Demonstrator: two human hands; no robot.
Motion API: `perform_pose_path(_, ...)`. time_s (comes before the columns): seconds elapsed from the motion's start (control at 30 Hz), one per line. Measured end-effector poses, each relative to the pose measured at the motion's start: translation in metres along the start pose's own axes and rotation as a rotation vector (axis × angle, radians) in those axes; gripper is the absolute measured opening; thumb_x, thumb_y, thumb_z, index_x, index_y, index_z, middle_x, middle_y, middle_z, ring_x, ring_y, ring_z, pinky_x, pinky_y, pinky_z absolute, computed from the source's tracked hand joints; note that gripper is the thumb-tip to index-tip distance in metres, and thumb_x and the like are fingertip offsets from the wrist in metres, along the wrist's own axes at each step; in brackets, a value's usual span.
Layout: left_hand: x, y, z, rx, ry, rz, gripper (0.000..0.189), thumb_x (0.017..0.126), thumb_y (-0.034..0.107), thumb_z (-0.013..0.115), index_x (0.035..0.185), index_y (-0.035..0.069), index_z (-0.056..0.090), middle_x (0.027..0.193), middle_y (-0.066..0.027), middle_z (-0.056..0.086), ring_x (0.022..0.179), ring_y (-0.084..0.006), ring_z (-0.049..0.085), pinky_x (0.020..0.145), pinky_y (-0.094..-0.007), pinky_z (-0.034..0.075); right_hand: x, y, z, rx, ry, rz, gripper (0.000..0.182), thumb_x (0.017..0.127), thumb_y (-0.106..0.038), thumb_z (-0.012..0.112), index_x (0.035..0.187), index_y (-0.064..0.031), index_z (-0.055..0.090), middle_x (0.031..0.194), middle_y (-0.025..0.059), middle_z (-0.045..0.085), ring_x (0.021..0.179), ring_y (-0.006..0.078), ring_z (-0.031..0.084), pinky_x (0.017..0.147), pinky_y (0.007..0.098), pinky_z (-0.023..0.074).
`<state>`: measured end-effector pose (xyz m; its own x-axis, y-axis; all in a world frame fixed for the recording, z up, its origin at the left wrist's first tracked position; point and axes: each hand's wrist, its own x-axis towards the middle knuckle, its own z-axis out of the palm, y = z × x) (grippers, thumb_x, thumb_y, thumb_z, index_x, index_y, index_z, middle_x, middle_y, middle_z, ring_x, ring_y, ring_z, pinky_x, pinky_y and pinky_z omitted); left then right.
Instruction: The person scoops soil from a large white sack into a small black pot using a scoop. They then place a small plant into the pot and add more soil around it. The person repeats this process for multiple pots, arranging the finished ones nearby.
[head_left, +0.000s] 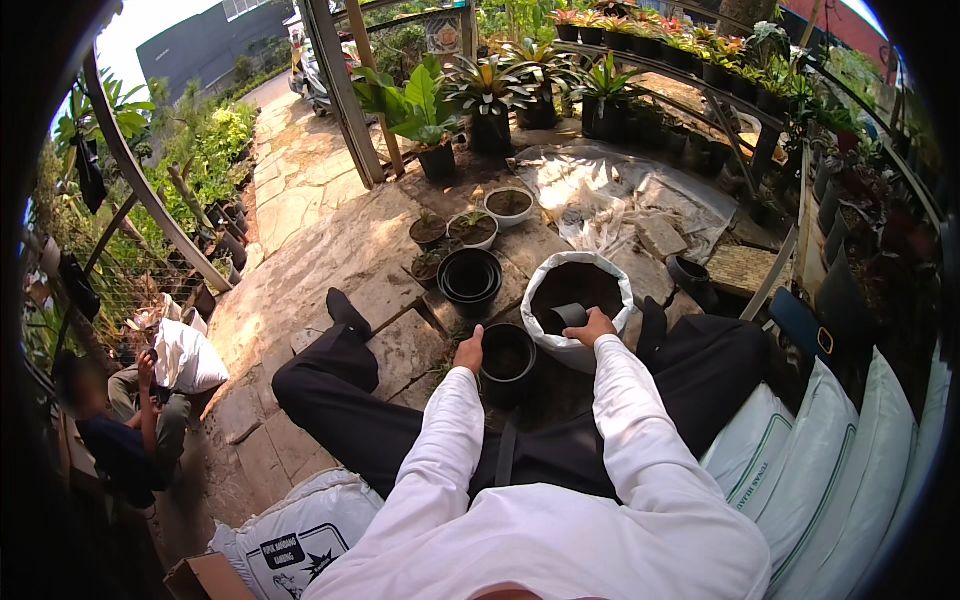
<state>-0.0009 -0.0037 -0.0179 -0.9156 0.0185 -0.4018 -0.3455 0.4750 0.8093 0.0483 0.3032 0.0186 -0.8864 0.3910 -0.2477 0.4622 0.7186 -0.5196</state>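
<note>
My left hand (469, 351) grips the left side of a black plastic plant pot (508, 382), which stands between my legs with dark soil visible inside. In my right hand (594, 327) is a small dark cylindrical cup (568, 316), tilted on its side in the mouth of a white sack (537, 328). Dark soil (589, 285) fills the sack below its rolled-down rim. Just beyond the pot stands a stack of nested black pots (469, 279). My right fingers partly hide the cup, and its contents cannot be seen.
White pots of soil (510, 207) and small plants stand ahead, near a plastic sheet (600, 187). Full white sacks (810, 442) lean at my right; another sack (300, 525) lies at my left. A person (127, 435) sits at far left. A phone (799, 322) is at right.
</note>
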Motion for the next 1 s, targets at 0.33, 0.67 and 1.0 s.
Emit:
perform_pose_path(0.33,-0.001,0.001,-0.001,-0.038,-0.027,-0.028,0.090,0.094,0.073,0.035,0.132,-0.005,0.057,0.135,-0.0293,0.056,0.134,-0.0397,0.047,0.110,-0.0405,0.034,0.017,0.015,0.009,0.322,0.344,0.093,0.091,0.062,-0.048,0.089,0.129,-0.0004,0.049,0.122,0.0208,0.061,0.114,0.0339,0.061,0.100,0.0400,0.0479)
perform_pose_path(0.67,-0.009,0.005,-0.003,-0.021,-0.001,-0.009,0.090,0.094,0.074,0.035,0.132,-0.005,0.057,0.136,-0.0287,0.055,0.135,-0.0396,0.047,0.110,-0.0412,0.034,0.011,0.005,0.008,0.377,0.390,0.017,0.090,0.062,-0.041,0.092,0.129,0.0014,0.049,0.122,0.0208,0.061,0.113,0.0336,0.061,0.098,0.0395,0.0485)
perform_pose_path(1.0,0.021,-0.018,0.002,0.064,0.016,-0.004,0.087,0.093,0.074,0.032,0.127,0.002,0.064,0.132,-0.0256,0.059,0.128,-0.0412,0.052,0.106,-0.0453,0.037,-0.019,-0.053,0.000,0.533,0.408,-0.477,0.083,0.070,-0.029,0.085,0.135,-0.0050,0.040,0.128,0.0226,0.059,0.113,0.0336,0.063,0.097,0.0398,0.0495)
